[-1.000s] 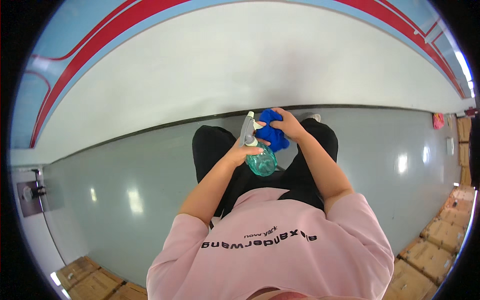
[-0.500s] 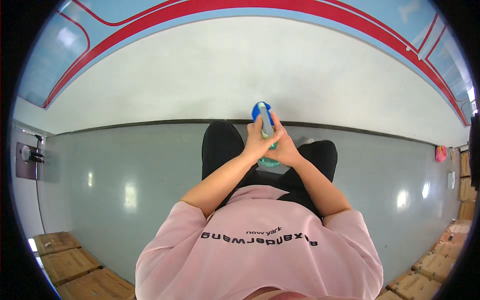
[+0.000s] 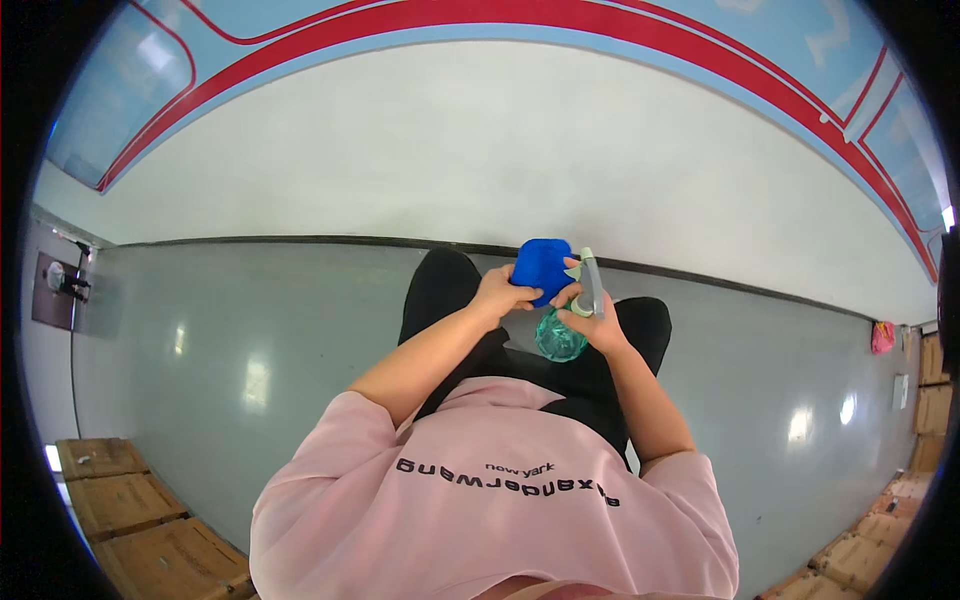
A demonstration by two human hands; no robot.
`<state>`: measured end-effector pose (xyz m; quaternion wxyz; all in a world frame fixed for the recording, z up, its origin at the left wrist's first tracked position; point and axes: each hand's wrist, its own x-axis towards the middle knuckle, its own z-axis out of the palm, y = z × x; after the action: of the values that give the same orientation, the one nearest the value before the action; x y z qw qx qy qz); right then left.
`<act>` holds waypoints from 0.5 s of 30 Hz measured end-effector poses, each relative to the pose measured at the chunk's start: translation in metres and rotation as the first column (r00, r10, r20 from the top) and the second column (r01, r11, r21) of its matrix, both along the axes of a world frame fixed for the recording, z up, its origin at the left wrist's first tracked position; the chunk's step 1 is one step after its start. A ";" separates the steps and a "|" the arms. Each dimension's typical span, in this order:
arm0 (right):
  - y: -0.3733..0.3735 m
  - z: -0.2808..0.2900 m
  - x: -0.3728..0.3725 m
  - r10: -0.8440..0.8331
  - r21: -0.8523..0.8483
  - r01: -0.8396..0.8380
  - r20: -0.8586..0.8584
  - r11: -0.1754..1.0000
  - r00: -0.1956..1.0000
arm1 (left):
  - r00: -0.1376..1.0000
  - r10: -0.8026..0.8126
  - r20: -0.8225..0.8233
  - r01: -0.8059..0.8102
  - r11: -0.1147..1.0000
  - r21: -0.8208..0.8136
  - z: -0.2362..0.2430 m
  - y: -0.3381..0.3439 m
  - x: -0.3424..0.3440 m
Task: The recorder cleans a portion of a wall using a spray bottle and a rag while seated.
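Note:
A blue cloth [image 3: 543,268], folded into a flat square, is pinched by its left edge in my left hand [image 3: 503,294], the thumb lying on top. Just right of it, my right hand [image 3: 600,322] is wrapped around the neck of a spray bottle [image 3: 561,338]. The bottle has a see-through green body and a grey-and-pale-green trigger head that points away from me. Its body hangs tilted toward me over my lap. The cloth and the spray head are side by side, close to the foot of the wall.
Ahead rises a white wall [image 3: 400,140] with a red and light-blue painted band above. A dark strip runs where it meets the grey floor [image 3: 300,330]. Wooden crates [image 3: 130,500] stand behind at the left, more at the right. A pink bag [image 3: 882,337] sits by the right wall.
My hands were together around the bottle, with the blue cloth partly hidden behind it. Now they have parted: the left shows the cloth flat, the right has moved right with the bottle.

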<state>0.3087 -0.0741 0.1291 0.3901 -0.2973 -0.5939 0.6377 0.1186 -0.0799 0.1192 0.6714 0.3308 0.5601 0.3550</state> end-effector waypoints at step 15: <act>0.001 -0.059 -0.008 -0.097 -0.017 0.099 0.101 0.995 0.990 | 0.943 -0.141 -0.301 0.238 0.919 0.314 -0.027 0.040 0.002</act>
<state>0.3006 -0.0730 0.0699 0.3875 -0.3618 -0.5903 0.6087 0.1206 -0.0403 0.0919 0.5507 0.5423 0.5410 0.3315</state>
